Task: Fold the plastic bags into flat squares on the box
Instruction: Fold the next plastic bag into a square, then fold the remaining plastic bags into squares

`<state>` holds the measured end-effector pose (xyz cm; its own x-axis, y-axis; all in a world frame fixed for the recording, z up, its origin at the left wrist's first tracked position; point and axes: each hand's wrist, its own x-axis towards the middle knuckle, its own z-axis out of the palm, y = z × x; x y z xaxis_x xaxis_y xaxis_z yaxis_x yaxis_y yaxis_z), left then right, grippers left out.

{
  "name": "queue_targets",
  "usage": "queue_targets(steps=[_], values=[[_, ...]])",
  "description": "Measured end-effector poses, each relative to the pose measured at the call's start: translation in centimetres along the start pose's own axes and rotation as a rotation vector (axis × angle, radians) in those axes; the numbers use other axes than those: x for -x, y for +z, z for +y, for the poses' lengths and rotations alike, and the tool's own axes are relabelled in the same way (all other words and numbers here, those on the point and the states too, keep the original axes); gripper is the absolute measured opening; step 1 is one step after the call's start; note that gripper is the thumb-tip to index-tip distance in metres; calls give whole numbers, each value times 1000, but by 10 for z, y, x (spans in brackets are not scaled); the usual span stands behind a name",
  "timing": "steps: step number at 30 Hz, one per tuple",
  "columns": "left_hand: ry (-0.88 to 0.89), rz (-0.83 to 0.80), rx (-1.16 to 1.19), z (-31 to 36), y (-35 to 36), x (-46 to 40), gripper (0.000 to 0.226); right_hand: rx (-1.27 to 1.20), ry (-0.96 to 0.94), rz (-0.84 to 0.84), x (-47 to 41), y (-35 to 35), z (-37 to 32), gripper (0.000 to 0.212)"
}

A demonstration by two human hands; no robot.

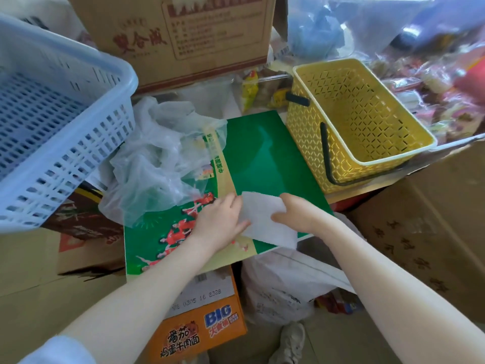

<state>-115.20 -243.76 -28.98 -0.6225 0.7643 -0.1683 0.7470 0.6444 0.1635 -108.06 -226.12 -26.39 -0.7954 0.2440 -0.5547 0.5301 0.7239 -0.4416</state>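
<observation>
From the head camera: one green box (262, 164) at centre frame, one folded white bag (265, 219) lying on its lower right edge, one heap of crumpled clear bags (157, 158) on its left side, and two baskets, blue (52, 114) upper left and yellow (354, 122) upper right. The left hand (217, 222) lies flat with straight fingers pressing the folded bag's left edge, while the right hand (294, 211) pinches its right edge between thumb and curled fingers. Bare green surface shows above the hands, hemmed by the heap and the yellow basket.

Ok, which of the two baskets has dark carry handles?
The yellow basket, right of the green box. Its dark handles hang down against its walls. The pale blue basket on the left shows no handles.
</observation>
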Motion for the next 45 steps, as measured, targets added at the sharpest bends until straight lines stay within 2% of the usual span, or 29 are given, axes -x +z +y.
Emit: queue_targets(steps=[5,7,10,13,18,22,26,28,30,33,35,37,42,45], values=[[-1,332,144,52,-62,-16,40,-395,-230,185,61,-94,26,9],[-1,420,191,77,-82,-28,35,-563,-303,279,78,-139,37,10],[-100,493,235,104,-99,-46,30,-795,-346,447,72,-191,55,12],[-186,484,221,119,-102,-58,30,-907,-269,516,30,-214,76,26],[-237,435,219,126,-96,-67,28,-971,52,341,-39,-204,92,25],[-301,389,248,121,-91,-65,25,-873,304,206,-59,-188,100,32],[-324,337,272,118,-88,-62,25,-552,304,118,-56,-182,99,31],[-320,319,272,116,-87,-59,25,-393,245,169,-52,-179,94,38],[-306,305,276,112,-85,-57,25,-356,114,295,-48,-177,84,41],[-316,315,295,103,-87,-50,29,-402,-212,473,-29,-172,50,28],[-342,328,293,90,-84,-39,35,-449,-368,508,-12,-163,21,22],[-384,312,240,69,-77,-22,42,-451,-451,452,0,-146,-4,19],[-542,312,114,-12,-57,24,52,-307,-524,242,1,-90,-50,16],[-672,154,124,-54,-45,35,63,-254,-490,153,-7,-57,-74,16]])
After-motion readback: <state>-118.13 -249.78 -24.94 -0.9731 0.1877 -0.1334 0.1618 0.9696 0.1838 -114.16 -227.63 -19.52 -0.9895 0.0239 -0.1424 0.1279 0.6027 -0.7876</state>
